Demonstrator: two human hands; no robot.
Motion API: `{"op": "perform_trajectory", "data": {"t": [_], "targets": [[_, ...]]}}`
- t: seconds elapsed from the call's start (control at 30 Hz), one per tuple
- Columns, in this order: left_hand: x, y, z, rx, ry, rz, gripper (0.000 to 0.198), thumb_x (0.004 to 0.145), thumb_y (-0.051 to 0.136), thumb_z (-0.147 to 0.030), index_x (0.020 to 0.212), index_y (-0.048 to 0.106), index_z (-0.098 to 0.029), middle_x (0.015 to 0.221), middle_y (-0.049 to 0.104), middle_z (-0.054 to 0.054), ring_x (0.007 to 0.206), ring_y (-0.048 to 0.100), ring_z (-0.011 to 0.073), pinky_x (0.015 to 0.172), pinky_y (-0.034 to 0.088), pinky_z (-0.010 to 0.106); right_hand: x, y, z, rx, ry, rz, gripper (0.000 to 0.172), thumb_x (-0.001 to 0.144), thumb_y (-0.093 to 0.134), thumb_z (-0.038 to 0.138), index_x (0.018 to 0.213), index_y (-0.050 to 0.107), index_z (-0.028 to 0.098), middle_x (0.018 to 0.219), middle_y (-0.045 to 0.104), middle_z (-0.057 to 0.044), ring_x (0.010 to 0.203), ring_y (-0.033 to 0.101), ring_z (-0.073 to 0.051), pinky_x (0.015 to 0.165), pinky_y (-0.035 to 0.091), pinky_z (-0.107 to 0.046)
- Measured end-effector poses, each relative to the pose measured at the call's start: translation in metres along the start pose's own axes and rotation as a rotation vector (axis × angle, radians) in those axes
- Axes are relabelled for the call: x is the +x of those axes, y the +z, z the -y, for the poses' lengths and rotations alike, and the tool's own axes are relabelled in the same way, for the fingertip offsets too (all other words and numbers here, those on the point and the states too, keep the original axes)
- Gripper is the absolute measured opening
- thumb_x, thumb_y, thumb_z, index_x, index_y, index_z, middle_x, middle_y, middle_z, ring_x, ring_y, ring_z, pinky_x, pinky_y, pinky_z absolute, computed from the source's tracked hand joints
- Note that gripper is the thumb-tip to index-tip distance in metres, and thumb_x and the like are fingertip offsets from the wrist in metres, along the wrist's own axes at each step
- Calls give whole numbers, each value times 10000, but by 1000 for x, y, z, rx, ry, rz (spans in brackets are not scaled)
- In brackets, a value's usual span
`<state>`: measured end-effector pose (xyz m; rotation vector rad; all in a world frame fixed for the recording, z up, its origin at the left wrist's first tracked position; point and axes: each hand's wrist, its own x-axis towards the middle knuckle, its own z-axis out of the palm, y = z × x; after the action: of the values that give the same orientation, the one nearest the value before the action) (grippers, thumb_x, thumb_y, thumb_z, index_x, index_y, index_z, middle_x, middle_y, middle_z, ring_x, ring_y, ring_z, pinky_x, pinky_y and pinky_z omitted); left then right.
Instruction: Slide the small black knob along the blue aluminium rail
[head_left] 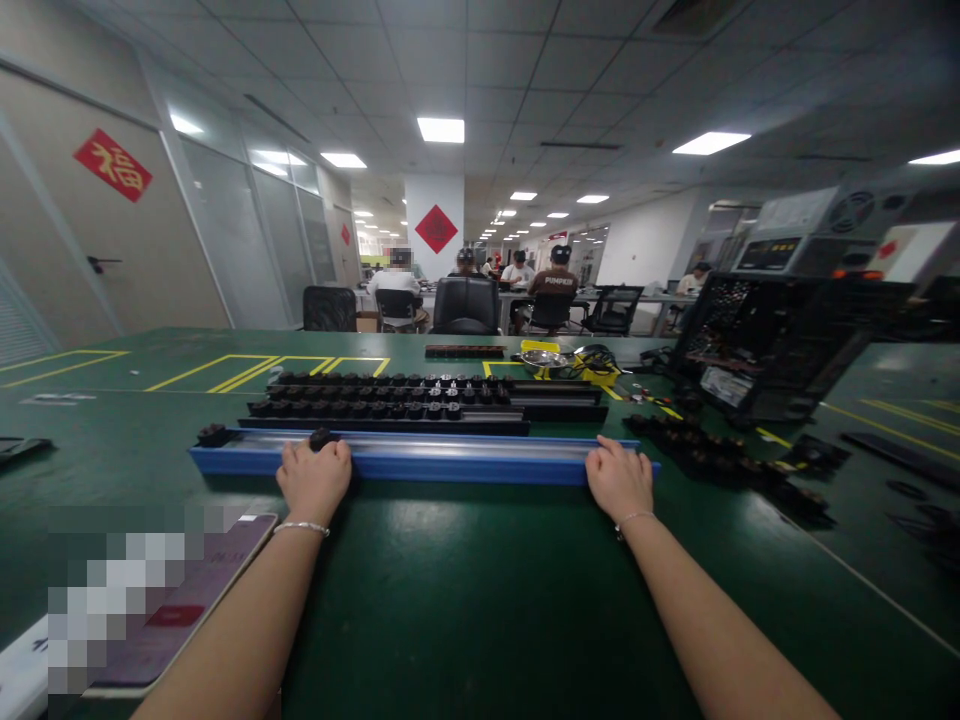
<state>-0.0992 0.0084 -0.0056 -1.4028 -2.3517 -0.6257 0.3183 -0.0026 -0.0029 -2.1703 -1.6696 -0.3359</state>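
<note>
Our left hand (313, 482) curls over the blue channel (465, 470) at a black part (321, 438), whether gripping it we cannot tell; our right hand (621, 482) clasps its right end. Beyond, on our green surface (457, 600), black channels (562, 394) hold dark parts (349, 411). Farther, a shirt (553, 286) reads "PUMPKIN"; a red door sign (112, 165), "福".

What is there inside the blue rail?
A black part sits at its left end; another, partly covered, at the left hand. Under this and the right hand, the rail is hidden.
</note>
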Motion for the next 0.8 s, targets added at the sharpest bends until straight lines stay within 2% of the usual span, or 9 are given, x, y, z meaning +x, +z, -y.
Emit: {"op": "perform_trajectory", "data": {"t": [0.33,0.8], "targets": [[2,-4,0,15,34,-4,455,845,304,-369,928,715,-194,1083,569,168,1061,456,307,796,394,400,0,-1,-1,2,-8,13,441,866,262,321,859,691,218,1301,507,-4,1056,505,-231,1018,240,-461],[-1,-7,-8,-5,64,43,453,850,312,-394,916,728,-226,1102,585,163,1209,345,349,907,332,439,-1,-4,-1,18,-21,26,450,871,251,336,864,684,214,1306,501,-13,1072,495,-233,1014,242,-459]]}}
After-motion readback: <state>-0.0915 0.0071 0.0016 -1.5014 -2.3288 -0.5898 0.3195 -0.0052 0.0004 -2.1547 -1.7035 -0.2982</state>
